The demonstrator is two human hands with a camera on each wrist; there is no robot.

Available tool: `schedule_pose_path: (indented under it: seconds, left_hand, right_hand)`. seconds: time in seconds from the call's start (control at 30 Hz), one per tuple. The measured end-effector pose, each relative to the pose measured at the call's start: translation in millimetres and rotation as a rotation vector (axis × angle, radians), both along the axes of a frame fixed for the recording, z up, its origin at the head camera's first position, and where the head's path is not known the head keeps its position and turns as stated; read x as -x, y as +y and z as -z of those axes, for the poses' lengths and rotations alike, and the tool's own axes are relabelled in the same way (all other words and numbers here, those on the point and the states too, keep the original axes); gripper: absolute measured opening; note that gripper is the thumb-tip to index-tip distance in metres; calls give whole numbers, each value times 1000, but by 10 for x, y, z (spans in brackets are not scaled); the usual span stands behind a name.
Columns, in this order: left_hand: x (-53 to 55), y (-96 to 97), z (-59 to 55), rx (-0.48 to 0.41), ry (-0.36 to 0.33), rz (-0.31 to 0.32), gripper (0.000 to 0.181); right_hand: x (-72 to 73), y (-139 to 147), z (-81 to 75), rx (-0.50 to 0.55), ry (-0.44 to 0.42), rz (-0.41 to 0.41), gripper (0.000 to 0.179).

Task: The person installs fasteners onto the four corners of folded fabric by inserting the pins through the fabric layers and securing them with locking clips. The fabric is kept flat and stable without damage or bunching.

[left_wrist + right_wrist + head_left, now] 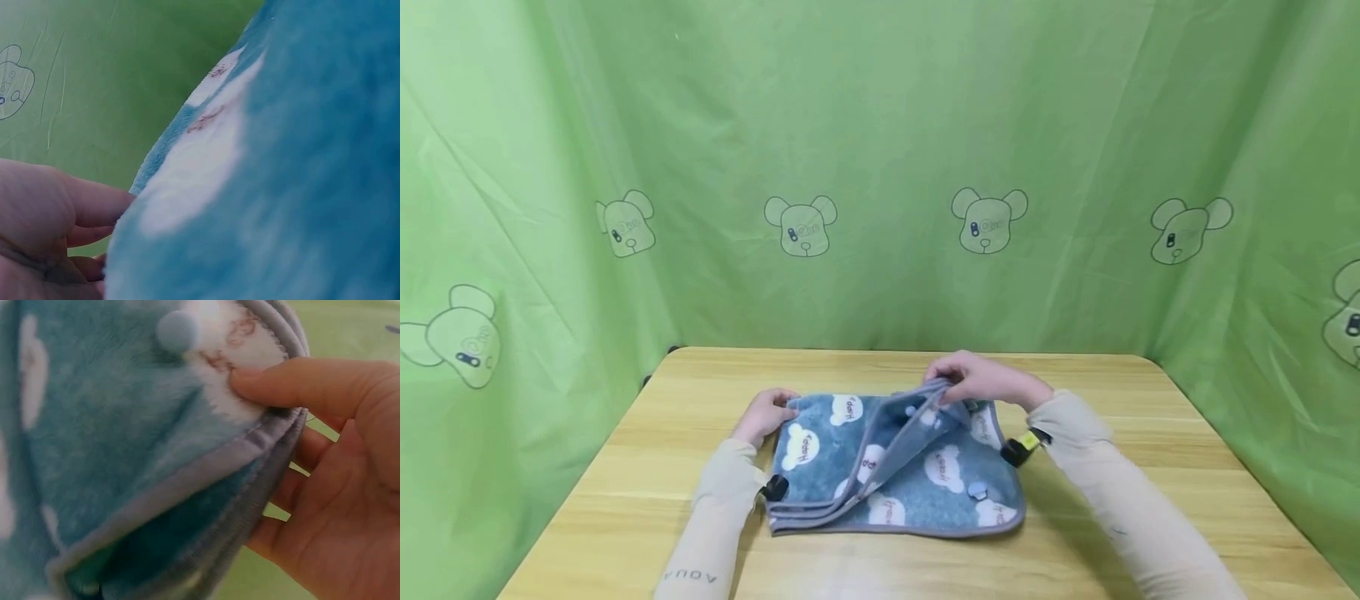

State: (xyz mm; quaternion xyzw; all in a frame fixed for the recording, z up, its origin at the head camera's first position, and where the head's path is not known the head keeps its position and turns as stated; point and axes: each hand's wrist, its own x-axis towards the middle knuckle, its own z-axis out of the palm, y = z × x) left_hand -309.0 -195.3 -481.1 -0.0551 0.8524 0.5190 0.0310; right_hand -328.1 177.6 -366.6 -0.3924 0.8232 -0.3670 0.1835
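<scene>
A teal plush blanket [943,475] with white bear-head prints and grey edging lies folded in layers on the table. My right hand [981,379] pinches a lifted corner of its upper layers, raised above the right part. In the right wrist view, the thumb [269,384] presses on a white print and the fingers curl behind the grey edging [237,450]. At the far left corner, my left hand [767,414] holds the folded edge. The left wrist view shows that thumb [103,201] against the plush edge, its other fingers partly hidden behind.
The wooden table [1150,475] extends on both sides of the blanket. Green curtains [880,108] with bear outlines hang behind and at the sides. A small light-blue snap [977,490] sits on the blanket's lower right part. Dark wrist cameras [1018,450] are strapped at both sleeves.
</scene>
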Motion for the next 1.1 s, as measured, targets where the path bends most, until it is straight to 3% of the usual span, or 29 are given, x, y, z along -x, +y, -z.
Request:
schedule_pose_path:
  seconds: [0.13,0.37,0.63,0.73,0.97,1.1]
  left_hand:
    - [-3,4,-3,5,-8,-10,33]
    - [-1,2,6,20,-9,-6,34]
    - [-15,42,-8,29,-3,-14,35]
    - [-9,50,7,30,-2,-14,35]
    - [17,35,27,26,-3,-20,35]
    - [20,27,25,22,-4,-25,35]
  right_hand:
    - [-298,255,8,17,19,-55,25]
    - [-764,535,306,18,278,-141,38]
    - [-986,643,618,-63,528,-178,40]
    - [-1016,682,627,-92,544,-166,39]
    - [-1018,777,586,-81,442,-147,31]
    - [-1006,827,608,-85,428,-121,30]
